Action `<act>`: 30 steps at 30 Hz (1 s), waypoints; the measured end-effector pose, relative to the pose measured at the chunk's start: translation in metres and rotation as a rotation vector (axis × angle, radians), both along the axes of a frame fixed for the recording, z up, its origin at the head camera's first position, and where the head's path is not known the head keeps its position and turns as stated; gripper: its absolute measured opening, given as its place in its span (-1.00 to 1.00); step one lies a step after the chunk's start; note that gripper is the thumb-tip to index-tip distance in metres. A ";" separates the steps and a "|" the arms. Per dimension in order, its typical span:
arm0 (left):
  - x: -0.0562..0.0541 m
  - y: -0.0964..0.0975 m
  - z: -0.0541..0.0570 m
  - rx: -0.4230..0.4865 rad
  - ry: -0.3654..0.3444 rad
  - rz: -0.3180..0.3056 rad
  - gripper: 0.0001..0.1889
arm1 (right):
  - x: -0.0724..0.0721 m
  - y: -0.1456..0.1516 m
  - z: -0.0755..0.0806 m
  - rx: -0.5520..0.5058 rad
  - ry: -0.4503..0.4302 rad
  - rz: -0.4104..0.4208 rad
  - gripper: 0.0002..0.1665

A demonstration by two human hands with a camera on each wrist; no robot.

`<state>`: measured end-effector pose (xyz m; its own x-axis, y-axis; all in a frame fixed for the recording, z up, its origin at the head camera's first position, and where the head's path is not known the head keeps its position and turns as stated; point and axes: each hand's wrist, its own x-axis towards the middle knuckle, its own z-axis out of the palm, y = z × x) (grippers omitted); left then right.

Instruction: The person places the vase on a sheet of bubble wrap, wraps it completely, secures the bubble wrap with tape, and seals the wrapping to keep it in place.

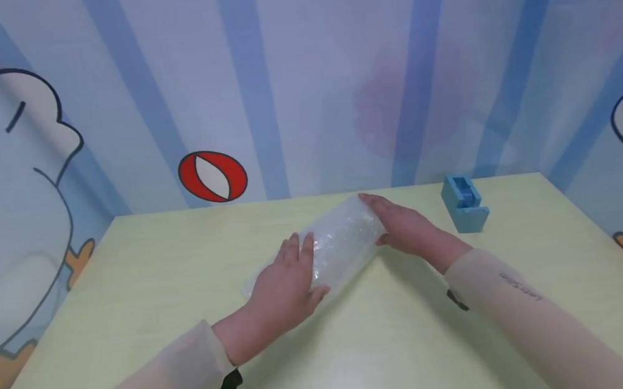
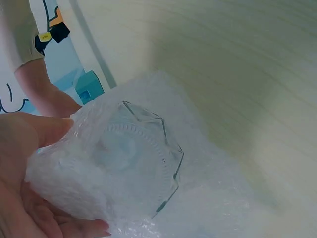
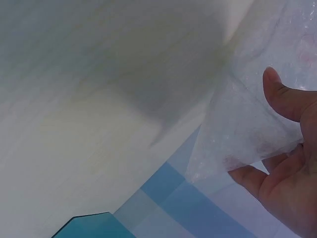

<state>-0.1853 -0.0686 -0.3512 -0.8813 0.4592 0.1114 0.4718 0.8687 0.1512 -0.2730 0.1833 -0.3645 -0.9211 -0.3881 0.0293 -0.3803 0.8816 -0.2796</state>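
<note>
A bundle of clear bubble wrap (image 1: 347,241) is held at a slant over the table by both hands. Inside its folds, the left wrist view shows a clear glass dish (image 2: 133,153) with a zigzag rim. My left hand (image 1: 283,288) grips the near left part of the bundle, thumb on one side and fingers spread on the other. At the far right end, my right hand (image 1: 405,226) holds the wrap between thumb and fingers. The right wrist view shows a loose corner of wrap hanging past the right fingertips (image 3: 242,176).
A blue tape dispenser (image 1: 464,205) stands at the back right of the pale yellow table (image 1: 155,266), beyond the right wrist. Behind the table's back edge rises a striped blue backdrop (image 1: 312,82) with cartoon prints.
</note>
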 end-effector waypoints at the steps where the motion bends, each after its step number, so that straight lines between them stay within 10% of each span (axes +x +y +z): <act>1: 0.001 0.001 0.001 0.008 -0.013 0.005 -0.11 | -0.001 0.000 0.000 -0.001 0.000 0.005 0.07; 15: 0.009 0.011 0.012 -0.011 -0.037 0.040 -0.18 | -0.017 -0.010 0.008 -0.009 -0.092 0.050 0.05; 30: -0.007 -0.027 0.013 0.164 -0.142 -0.309 -0.45 | -0.027 -0.027 0.012 -0.030 -0.171 0.119 0.00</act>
